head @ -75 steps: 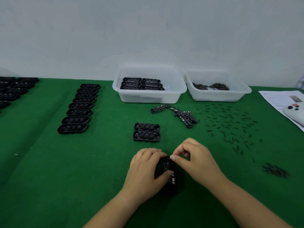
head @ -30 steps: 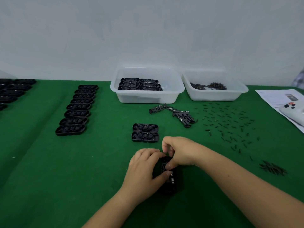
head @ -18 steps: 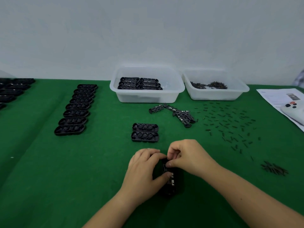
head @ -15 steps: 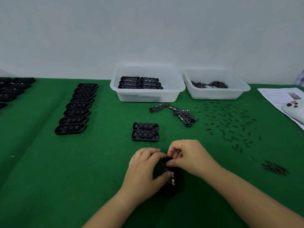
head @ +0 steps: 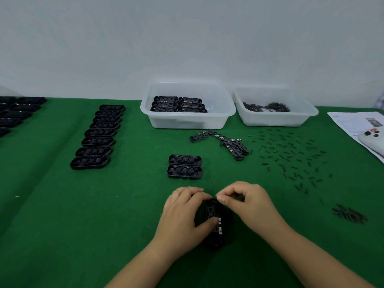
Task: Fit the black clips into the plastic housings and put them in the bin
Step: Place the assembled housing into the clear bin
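A black plastic housing (head: 216, 223) lies lengthwise on the green mat near me, with a black clip seated in it. My left hand (head: 182, 213) grips the housing, fingers over its left side and thumb on top. My right hand (head: 247, 202) has its fingers curled, fingertips pinched at the housing's far end. Two empty housings (head: 185, 166) lie side by side just beyond. Loose black clips (head: 226, 142) lie further back. The white bin (head: 188, 121) at the back holds several finished housings.
A second white bin (head: 274, 119) with small dark parts stands to the right. Several small black pins (head: 291, 159) are scattered on the right, with a bundle (head: 349, 214) nearer. A row of housings (head: 97, 136) runs on the left. Paper and a white controller (head: 372, 140) sit far right.
My right hand drew back a little to the right, from covering the housing's far end to pinching at its tip. My left hand has kept its grip on the housing.
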